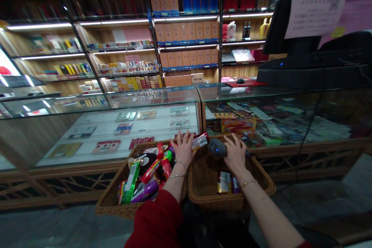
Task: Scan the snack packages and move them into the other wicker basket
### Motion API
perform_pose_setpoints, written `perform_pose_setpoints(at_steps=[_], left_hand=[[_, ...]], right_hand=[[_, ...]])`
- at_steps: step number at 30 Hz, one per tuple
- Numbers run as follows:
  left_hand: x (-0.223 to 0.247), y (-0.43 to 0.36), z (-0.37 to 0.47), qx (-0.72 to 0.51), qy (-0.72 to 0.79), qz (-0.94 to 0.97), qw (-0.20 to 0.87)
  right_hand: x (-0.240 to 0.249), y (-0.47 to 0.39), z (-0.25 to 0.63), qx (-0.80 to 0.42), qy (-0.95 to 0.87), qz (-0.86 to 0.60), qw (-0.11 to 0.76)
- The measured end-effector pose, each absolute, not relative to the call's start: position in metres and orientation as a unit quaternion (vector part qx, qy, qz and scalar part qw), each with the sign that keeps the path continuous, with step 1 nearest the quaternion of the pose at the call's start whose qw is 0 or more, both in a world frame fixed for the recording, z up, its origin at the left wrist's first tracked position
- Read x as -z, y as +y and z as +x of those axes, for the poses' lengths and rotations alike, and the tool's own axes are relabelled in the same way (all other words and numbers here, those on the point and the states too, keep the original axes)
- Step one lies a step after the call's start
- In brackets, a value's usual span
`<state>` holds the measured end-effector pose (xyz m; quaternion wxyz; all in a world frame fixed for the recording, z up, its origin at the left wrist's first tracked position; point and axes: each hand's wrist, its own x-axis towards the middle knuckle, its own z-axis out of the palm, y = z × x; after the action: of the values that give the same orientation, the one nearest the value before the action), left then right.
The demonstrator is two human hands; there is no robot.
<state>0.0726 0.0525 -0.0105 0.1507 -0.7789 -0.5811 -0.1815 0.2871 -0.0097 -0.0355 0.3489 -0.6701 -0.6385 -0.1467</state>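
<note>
My left hand [183,150] is over the inner edge of the left wicker basket [109,197], its fingers closed on a red package [200,140] with a pale label. Colourful wrapped packets, among them a green one [131,182] and a purple one [147,191], fill that basket. In my right hand [235,153] is a dark handheld scanner [217,147] with a small blue light, its head pointing at the red package. Beneath it, the right wicker basket [200,200] holds a gold-and-white packet [224,182] and a purple one [235,185].
A glass display counter [162,97] runs behind both baskets, with flat packs inside. On its right top stands a monitor [276,27] with papers attached, and a cable [309,131] hangs down the front. Shelves of boxes [186,33] line the back wall.
</note>
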Motion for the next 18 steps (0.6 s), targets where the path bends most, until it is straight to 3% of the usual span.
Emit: perform_pose_setpoints(at_steps=[18], left_hand=[[0.0122, 0.0514, 0.0721, 0.183, -0.578, -0.780, 0.155]], right_hand=[[0.0358, -0.0111, 0.2863, 0.139, -0.645, -0.654, 0.370]])
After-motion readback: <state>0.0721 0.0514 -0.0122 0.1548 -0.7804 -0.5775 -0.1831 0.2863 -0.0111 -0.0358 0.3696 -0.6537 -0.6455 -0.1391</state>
